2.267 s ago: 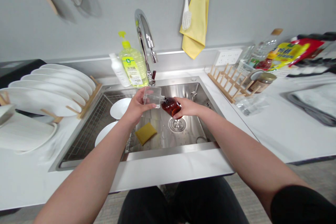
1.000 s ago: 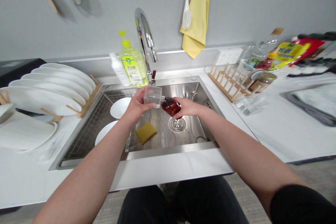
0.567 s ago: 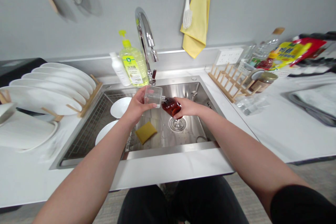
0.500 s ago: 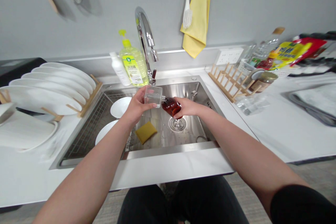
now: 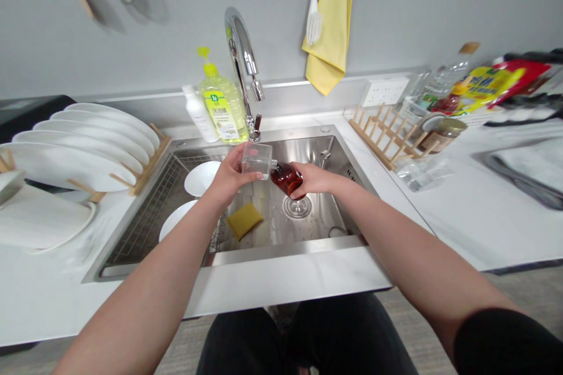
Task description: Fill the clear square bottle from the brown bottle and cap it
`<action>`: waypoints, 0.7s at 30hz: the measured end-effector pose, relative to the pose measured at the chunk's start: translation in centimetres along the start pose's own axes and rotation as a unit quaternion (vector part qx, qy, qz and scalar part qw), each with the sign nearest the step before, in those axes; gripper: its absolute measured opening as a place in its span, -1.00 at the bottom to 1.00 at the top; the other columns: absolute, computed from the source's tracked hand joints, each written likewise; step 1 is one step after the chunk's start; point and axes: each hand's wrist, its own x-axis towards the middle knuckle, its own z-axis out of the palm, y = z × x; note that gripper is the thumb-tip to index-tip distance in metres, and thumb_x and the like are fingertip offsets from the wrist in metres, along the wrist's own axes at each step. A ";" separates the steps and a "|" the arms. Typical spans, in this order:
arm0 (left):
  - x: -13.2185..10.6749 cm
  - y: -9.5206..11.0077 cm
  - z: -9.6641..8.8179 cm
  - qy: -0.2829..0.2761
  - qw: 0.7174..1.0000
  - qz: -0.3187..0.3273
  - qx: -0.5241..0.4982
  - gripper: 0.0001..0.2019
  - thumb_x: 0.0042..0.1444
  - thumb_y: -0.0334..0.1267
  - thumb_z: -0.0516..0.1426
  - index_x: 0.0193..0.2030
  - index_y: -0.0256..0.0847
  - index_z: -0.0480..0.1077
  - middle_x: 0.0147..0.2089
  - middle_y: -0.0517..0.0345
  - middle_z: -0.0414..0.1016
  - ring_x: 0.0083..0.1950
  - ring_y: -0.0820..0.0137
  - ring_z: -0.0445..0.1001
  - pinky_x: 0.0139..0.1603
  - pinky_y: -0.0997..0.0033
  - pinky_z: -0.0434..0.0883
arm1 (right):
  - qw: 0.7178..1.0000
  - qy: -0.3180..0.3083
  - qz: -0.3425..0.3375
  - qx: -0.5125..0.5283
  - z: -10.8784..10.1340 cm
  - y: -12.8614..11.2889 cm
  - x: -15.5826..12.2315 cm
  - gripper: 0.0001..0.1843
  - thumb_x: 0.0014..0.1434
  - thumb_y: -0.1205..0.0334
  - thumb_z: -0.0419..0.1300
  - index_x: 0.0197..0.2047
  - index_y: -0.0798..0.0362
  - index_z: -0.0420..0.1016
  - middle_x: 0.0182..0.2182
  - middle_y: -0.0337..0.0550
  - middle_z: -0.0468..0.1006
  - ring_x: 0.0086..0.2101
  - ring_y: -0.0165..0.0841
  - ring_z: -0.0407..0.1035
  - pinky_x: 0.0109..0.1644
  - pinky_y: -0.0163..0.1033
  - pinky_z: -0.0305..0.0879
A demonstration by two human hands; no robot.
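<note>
Two hands grip bottles above the steel sink [image 5: 285,250]. The left hand [image 5: 229,179] clasps a clear square bottle [image 5: 255,161]; the right hand [image 5: 314,180], a tilted amber bottle [image 5: 285,180] touching it.

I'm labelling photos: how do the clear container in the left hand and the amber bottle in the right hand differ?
The clear square container is colourless and boxy; the amber bottle is dark reddish-brown and rounded. The container sits in the left hand, the bottle in the right hand. Both are held over the steel sink.
</note>
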 end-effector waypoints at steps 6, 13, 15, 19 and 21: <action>-0.1 -0.1 -0.2 -0.010 1.000 -0.010 -0.004 -0.01 -0.22 -0.27 0.70 0.42 0.03 0.56 0.34 -0.01 0.63 0.15 0.10 0.66 0.16 0.09 0.63 | 1.000 -0.011 -0.006 0.012 0.2 -0.2 0.0 -0.20 -0.14 0.27 0.71 0.19 -0.06 0.62 0.00 -0.16 0.85 0.00 0.00 0.74 0.12 -0.04 0.60; 0.0 -0.2 -0.3 -0.004 1.000 -0.007 0.005 -0.03 -0.21 -0.27 0.70 0.42 0.03 0.57 0.34 -0.01 0.65 0.15 0.15 0.67 0.16 0.13 0.62 | 1.000 -0.010 -0.016 0.013 0.1 0.0 -0.1 -0.21 -0.13 0.23 0.72 0.18 -0.08 0.62 0.02 -0.17 0.85 0.05 0.02 0.74 0.10 -0.05 0.60; 0.0 -0.2 -0.3 -0.004 1.000 -0.006 0.006 -0.02 -0.21 -0.26 0.70 0.42 0.03 0.57 0.35 -0.02 0.64 0.15 0.14 0.68 0.17 0.11 0.63 | 1.000 -0.010 -0.020 0.010 0.0 -0.1 -0.1 -0.19 -0.13 0.22 0.72 0.20 -0.08 0.62 0.04 -0.17 0.85 0.06 0.02 0.73 0.13 -0.03 0.60; 0.0 -0.2 -0.4 0.003 1.000 -0.007 0.004 -0.01 -0.22 -0.26 0.70 0.43 0.02 0.57 0.35 -0.03 0.64 0.08 0.17 0.69 0.11 0.12 0.65 | 1.000 0.000 -0.010 0.000 -0.2 -0.5 -0.1 -0.21 -0.14 0.21 0.72 0.17 -0.04 0.63 0.02 -0.12 0.84 0.04 0.04 0.73 0.14 -0.01 0.59; 0.0 -0.2 -0.4 0.005 1.000 -0.012 0.000 0.00 -0.23 -0.26 0.71 0.44 0.03 0.57 0.35 -0.01 0.64 0.02 0.23 0.68 0.06 0.16 0.64 | 1.000 0.006 -0.007 -0.002 -0.2 -0.6 -0.1 -0.22 -0.15 0.21 0.72 0.15 -0.04 0.63 0.01 -0.11 0.84 0.03 0.05 0.73 0.11 -0.02 0.59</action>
